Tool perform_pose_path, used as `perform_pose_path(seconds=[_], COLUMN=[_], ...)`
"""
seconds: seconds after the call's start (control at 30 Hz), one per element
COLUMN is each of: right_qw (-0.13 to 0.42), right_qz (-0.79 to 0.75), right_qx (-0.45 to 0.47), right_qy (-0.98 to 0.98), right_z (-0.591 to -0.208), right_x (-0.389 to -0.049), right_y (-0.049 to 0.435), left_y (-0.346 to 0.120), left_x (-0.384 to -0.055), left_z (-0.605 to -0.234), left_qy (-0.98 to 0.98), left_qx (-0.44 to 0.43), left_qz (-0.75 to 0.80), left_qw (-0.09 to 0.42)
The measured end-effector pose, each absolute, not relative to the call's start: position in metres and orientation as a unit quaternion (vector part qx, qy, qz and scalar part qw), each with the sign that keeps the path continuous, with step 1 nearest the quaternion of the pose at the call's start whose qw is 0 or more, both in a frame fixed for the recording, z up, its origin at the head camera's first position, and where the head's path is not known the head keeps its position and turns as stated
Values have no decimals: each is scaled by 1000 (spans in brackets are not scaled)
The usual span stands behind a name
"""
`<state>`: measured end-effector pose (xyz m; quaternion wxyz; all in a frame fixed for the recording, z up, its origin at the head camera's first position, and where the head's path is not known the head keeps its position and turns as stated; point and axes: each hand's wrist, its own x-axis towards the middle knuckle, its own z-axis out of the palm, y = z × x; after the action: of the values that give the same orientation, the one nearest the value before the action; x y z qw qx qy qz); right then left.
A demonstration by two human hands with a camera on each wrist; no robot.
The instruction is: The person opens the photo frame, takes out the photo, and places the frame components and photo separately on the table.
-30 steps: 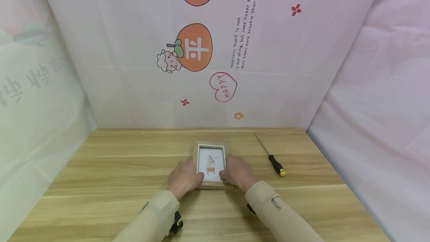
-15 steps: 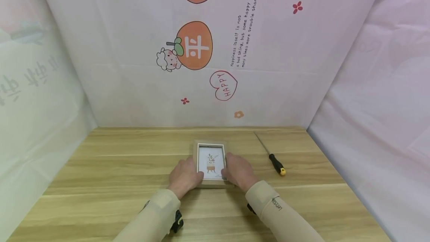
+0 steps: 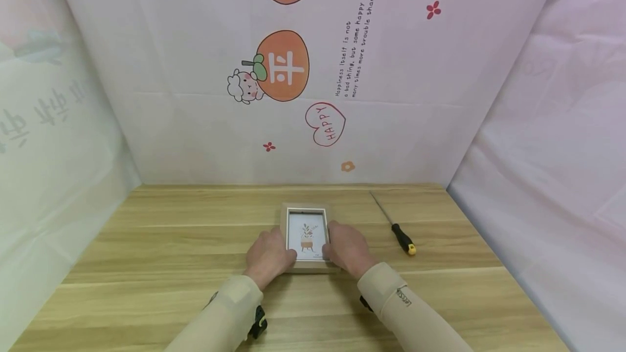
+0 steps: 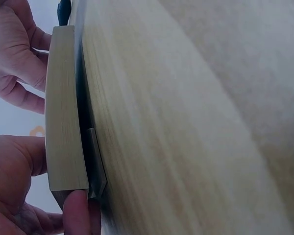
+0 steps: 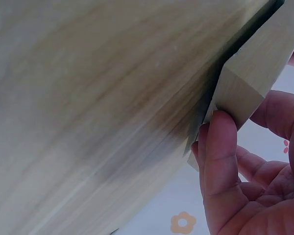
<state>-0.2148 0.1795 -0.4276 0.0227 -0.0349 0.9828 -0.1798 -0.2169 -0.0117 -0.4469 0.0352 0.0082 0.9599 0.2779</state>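
A light wooden picture frame (image 3: 308, 266) with a plant print behind its opening lies in the middle of the table. My left hand (image 3: 269, 257) grips its left side, thumb on the front near the lower corner. On the opposite side my right hand (image 3: 349, 247) holds it, thumb at the inner edge. The left wrist view shows the frame's wooden edge (image 4: 64, 107) slightly above the table, and a thin flat piece (image 4: 95, 161) sticks out beneath it. Fingertips of the right hand (image 5: 223, 147) press the frame's corner (image 5: 235, 93) in the right wrist view.
A screwdriver (image 3: 402, 238) with a black and yellow handle lies to the right of the frame, shaft toward the back. White printed cloth (image 3: 391, 140) hangs behind the wooden table (image 3: 171, 249) and along both sides.
My right thumb has shifted slightly right, toward the frame's edge. Both hands keep their hold, and the frame stays in nearly the same place.
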Motion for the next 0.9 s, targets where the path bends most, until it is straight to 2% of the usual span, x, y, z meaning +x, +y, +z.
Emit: perform_pose_path(seconds=[0.5,0.9], right_qw=[14,-18], right_qz=[-175,-173], right_qx=[-31,-40], right_qy=[984,984], right_z=[-422,-415], right_x=[-218,-213], right_y=[178,173], left_y=[-16,-21], left_x=[-216,-219], left_z=[-442,-435], left_qy=[965,971], left_qx=[5,21], left_qz=[261,239], left_qw=[29,8])
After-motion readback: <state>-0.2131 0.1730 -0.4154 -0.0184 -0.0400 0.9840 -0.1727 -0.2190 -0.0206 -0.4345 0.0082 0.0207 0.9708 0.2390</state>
